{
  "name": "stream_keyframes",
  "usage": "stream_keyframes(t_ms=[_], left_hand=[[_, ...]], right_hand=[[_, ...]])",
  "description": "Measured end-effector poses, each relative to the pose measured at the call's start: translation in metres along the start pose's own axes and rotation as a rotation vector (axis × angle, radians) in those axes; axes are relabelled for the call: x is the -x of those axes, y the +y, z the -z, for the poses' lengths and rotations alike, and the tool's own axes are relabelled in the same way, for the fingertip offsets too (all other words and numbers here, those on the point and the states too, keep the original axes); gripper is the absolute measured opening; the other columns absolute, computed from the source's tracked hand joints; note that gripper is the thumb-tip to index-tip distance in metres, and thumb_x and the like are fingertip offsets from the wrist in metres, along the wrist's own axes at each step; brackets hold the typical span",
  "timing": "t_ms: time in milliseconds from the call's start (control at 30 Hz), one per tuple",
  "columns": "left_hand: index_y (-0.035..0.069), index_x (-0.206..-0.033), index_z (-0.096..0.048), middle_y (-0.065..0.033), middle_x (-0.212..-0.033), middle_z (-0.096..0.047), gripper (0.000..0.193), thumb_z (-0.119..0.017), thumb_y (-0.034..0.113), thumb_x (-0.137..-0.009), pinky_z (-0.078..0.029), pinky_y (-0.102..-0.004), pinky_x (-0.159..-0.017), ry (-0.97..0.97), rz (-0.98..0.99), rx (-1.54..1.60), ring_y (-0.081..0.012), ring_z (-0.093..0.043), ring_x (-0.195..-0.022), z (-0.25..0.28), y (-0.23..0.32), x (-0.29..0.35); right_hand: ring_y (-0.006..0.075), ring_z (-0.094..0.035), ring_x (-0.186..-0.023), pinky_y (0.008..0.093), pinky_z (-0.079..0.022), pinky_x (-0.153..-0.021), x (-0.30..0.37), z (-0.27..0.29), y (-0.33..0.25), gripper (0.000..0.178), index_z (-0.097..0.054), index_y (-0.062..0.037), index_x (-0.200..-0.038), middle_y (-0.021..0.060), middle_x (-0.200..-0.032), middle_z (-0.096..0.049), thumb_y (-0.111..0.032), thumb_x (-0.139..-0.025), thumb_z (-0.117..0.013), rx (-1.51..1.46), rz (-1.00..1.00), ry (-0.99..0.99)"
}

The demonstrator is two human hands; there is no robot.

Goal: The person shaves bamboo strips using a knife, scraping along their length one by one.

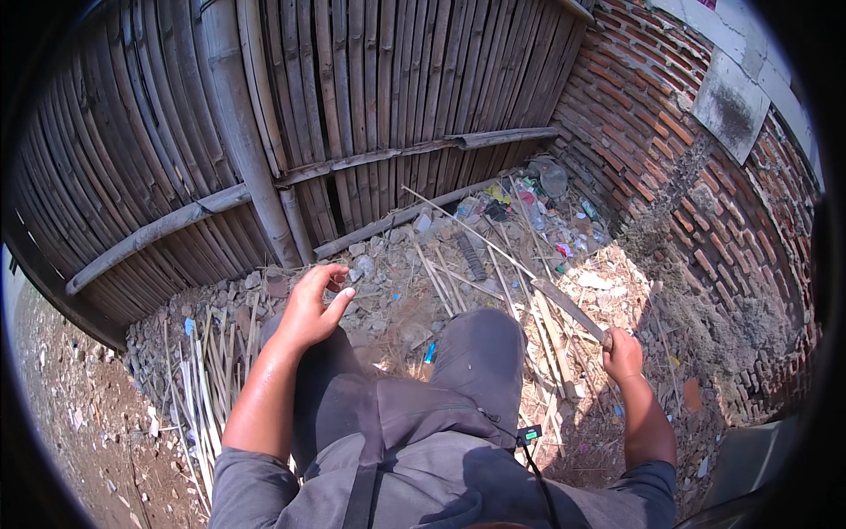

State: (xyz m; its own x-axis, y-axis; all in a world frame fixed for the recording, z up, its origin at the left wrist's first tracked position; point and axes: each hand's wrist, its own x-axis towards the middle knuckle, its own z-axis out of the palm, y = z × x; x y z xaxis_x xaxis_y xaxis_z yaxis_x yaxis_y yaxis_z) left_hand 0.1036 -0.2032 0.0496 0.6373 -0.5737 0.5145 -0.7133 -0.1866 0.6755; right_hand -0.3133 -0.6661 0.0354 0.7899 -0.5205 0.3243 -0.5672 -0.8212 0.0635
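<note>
My right hand [624, 356] is closed round the handle of a machete [569, 303], out to the right of my knee. Its long, dull blade slants up and to the left. A thin bamboo strip [467, 230] runs from near the blade's tip toward the fence; whether the two touch I cannot tell. Above my left knee hovers my left hand [314, 305], empty, with the thumb apart and the fingers loosely bent. More bamboo strips [548, 339] and pale shavings lie on the ground under the machete.
A bamboo fence [370, 79] stands ahead, meeting a worn brick wall [652, 132] on the right. Litter [529, 198] and rubble gather in that corner. To my left lies a bundle of split bamboo strips [204, 388]. A small blue item [430, 353] lies between my knees.
</note>
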Motion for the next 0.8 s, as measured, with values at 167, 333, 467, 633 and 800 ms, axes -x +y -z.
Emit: stream_keyframes(t_ms=[167,333,467,633,800], left_hand=[[0.004,-0.127,-0.059,-0.0168,-0.12,-0.059,0.049,-0.077,0.019,-0.084,-0.048,-0.0443,-0.099,0.05,-0.11,-0.164,-0.0341,-0.06,-0.113,-0.002,0.012,-0.017],[0.012,-0.14,-0.049,-0.0159,-0.141,-0.044,0.069,-0.08,0.027,-0.08,-0.033,-0.0551,-0.114,0.08,-0.256,-0.523,-0.0371,-0.043,-0.136,-0.016,0.016,-0.049],[0.014,-0.14,-0.05,-0.0122,-0.135,-0.05,0.067,-0.078,0.032,-0.082,-0.026,-0.0612,-0.117,0.011,-0.361,-0.653,-0.0332,-0.043,-0.137,-0.016,0.007,-0.062],[0.008,-0.095,-0.064,-0.0133,-0.086,-0.067,0.03,-0.065,0.039,-0.094,-0.052,-0.0518,-0.085,-0.343,-0.2,-0.5,-0.0355,-0.067,-0.089,-0.008,-0.022,-0.054],[0.007,-0.086,-0.062,-0.0163,-0.08,-0.066,0.035,-0.063,0.041,-0.095,-0.051,-0.0525,-0.069,-0.312,-0.028,-0.491,-0.0418,-0.066,-0.077,0.017,-0.017,-0.008]], right_hand=[[0.0346,-0.065,-0.093,0.0449,-0.051,-0.081,-0.019,0.029,-0.026,0.042,-0.063,-0.0113,-0.107,0.0109,-0.1,-0.066,-0.003,-0.067,-0.072,-0.045,0.145,0.067],[0.0296,-0.066,-0.091,0.041,-0.049,-0.078,-0.04,0.059,-0.07,0.042,-0.064,-0.0124,-0.104,0.0078,-0.098,-0.068,-0.003,-0.063,-0.07,-0.105,0.366,0.05],[0.0257,-0.067,-0.089,0.0387,-0.047,-0.072,-0.05,0.082,-0.103,0.039,-0.065,-0.0136,-0.098,0.0048,-0.096,-0.069,-0.002,-0.061,-0.069,-0.133,0.552,0.11],[0.0267,-0.068,-0.086,0.0394,-0.051,-0.07,-0.064,0.079,-0.106,0.041,-0.064,-0.013,-0.099,0.0044,-0.096,-0.069,-0.003,-0.06,-0.071,-0.136,0.585,0.106],[0.0329,-0.067,-0.083,0.0416,-0.054,-0.072,-0.098,0.078,-0.11,0.039,-0.064,-0.0091,-0.097,0.0078,-0.101,-0.067,-0.002,-0.06,-0.07,-0.169,0.531,0.188]])
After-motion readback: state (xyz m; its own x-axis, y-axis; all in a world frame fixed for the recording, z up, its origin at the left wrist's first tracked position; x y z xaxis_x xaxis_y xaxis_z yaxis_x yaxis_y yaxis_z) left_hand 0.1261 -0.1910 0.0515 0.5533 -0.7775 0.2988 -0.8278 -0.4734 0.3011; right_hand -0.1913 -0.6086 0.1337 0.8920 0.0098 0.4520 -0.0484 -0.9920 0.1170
